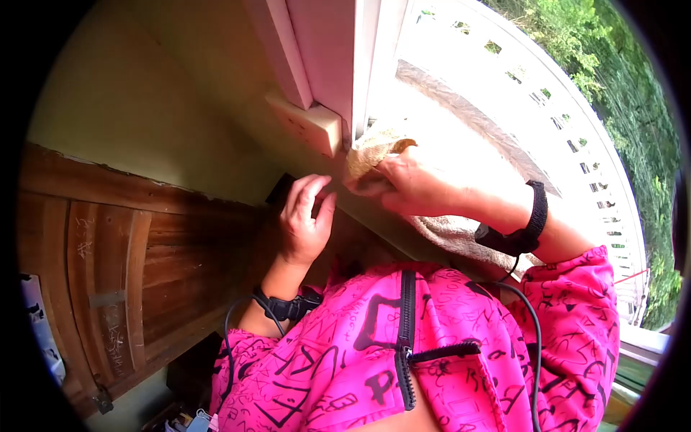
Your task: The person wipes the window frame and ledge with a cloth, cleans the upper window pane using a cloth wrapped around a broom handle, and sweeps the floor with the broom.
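My right hand (428, 183) is closed on a tan cloth (376, 147), its fingers bunching the fabric against the foot of the white window frame (331, 61). To the left of it, my left hand (306, 223) is raised with fingers curved and a gap between thumb and fingers; nothing shows in it. Below my right forearm lies a greyish, towel-like fabric (468, 241) along the sill edge. Whether it joins the tan cloth is hidden behind my hand.
A cream wall box (306, 122), like a socket, juts out beside the frame. Brown wooden panelling (173, 266) stands at left. Outside, a sunlit ledge (471, 108) runs to a white balustrade (568, 108) with greenery behind. Black cables (536, 345) run from both wrist straps.
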A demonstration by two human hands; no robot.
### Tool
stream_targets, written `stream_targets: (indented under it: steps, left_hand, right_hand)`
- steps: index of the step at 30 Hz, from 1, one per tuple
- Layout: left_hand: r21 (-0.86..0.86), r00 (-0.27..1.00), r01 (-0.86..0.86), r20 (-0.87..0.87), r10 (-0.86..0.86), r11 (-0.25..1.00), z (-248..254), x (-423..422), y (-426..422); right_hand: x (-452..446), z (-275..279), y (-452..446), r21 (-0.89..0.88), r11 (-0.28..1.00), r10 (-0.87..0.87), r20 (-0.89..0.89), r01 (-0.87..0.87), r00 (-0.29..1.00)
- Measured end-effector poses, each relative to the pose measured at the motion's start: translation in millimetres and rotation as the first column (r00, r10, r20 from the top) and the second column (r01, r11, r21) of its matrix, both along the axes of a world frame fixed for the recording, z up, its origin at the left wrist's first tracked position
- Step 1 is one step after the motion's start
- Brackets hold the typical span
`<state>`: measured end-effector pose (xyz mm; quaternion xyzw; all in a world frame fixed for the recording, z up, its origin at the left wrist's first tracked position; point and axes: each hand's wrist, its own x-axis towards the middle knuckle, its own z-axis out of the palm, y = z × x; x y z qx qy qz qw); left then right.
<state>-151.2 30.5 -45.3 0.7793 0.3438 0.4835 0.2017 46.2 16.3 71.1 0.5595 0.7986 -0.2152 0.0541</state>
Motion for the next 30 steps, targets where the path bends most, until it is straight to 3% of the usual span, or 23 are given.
stream_targets:
  steps: [2,3,5,6,7,9,11,13,15,17,18,19,21,22,23,25,27,28,29,30]
  left_hand:
    - [0.013,0.999,-0.001,-0.041,0.001,1.0,-5,-3,1]
    - [-0.016,0.999,0.003,-0.05,-0.003,1.0,-5,-3,0]
    - [-0.015,0.998,0.02,-0.064,-0.021,1.0,-6,6,-27]
    - [-0.005,0.999,0.007,-0.045,-0.007,1.0,-4,6,-31]
    - [-0.004,1.0,-0.014,-0.019,0.014,1.0,-4,8,-36]
    - [-0.089,1.0,-0.015,-0.008,0.014,0.996,-10,11,-39]
    - [-0.211,0.999,0.024,-0.043,-0.033,0.977,-14,11,-33]
    - [-0.256,0.998,0.057,-0.015,-0.063,0.965,-4,16,-30]
    - [-0.201,0.994,0.108,0.0,-0.111,0.973,9,22,-26]
    - [-0.375,0.972,0.205,0.186,-0.144,0.904,15,30,-28]
    - [-0.427,0.935,0.29,0.316,-0.159,0.856,16,37,-29]
    - [-0.428,0.932,0.295,0.326,-0.158,0.854,18,41,-30]
    - [-0.548,0.879,0.435,0.429,-0.206,0.714,23,45,-29]
    - [-0.432,0.871,0.379,0.464,-0.159,0.818,12,52,-25]
    - [-0.421,0.872,0.375,0.462,-0.16,0.826,6,46,-22]
    - [-0.395,0.931,0.322,0.296,-0.213,0.86,2,28,-17]
    - [-0.393,0.909,0.387,0.317,-0.272,0.834,-2,21,-17]
    - [-0.356,0.839,0.484,0.45,-0.307,0.8,-4,22,-19]
    - [-0.301,0.749,0.571,0.571,-0.336,0.764,-4,22,-19]
    - [-0.328,0.686,0.638,0.653,-0.321,0.697,0,19,-21]
  right_hand:
    - [-3,-16,10,0.08,0.995,0.048,0.179,-0.063,0.983]
    - [-2,-20,9,0.071,0.996,0.049,0.173,-0.062,0.984]
    - [15,-29,-28,0.319,0.943,0.043,0.165,-0.094,0.985]
    - [22,-25,-30,0.351,0.919,0.16,0.079,-0.178,0.984]
    - [25,-24,-28,0.349,0.919,0.165,0.085,-0.185,0.983]
    - [31,-22,-21,0.175,0.976,0.163,-0.2,-0.128,0.966]
    - [19,-22,-19,0.239,0.956,0.197,-0.102,-0.168,0.975]
    - [9,-22,-18,0.108,0.989,0.096,0.032,-0.099,0.995]
    - [6,-18,-18,0.057,0.991,0.124,0.015,-0.125,0.992]
    - [6,-6,-28,0.039,0.999,0.006,-0.034,-0.004,0.999]
    - [11,-7,-30,-0.062,0.994,-0.097,-0.238,0.085,0.966]
    - [15,-8,-29,-0.065,0.994,-0.1,-0.228,0.087,0.969]
    - [14,1,-25,-0.108,0.993,0.036,-0.157,-0.053,0.987]
    - [15,9,-25,-0.108,0.99,0.077,-0.094,-0.087,0.993]
    - [16,18,-26,-0.109,0.987,0.119,-0.032,-0.122,0.992]
    - [31,50,-36,0.036,0.999,0.008,-0.26,0.002,0.965]
    - [64,19,-15,0.061,0.912,-0.297,-0.585,0.407,0.755]
    - [72,14,-10,0.245,0.871,-0.256,-0.513,0.426,0.819]
    - [79,-13,4,0.494,0.81,-0.015,-0.52,0.316,0.854]
    - [77,-24,7,0.57,0.791,0.031,-0.399,0.222,0.916]
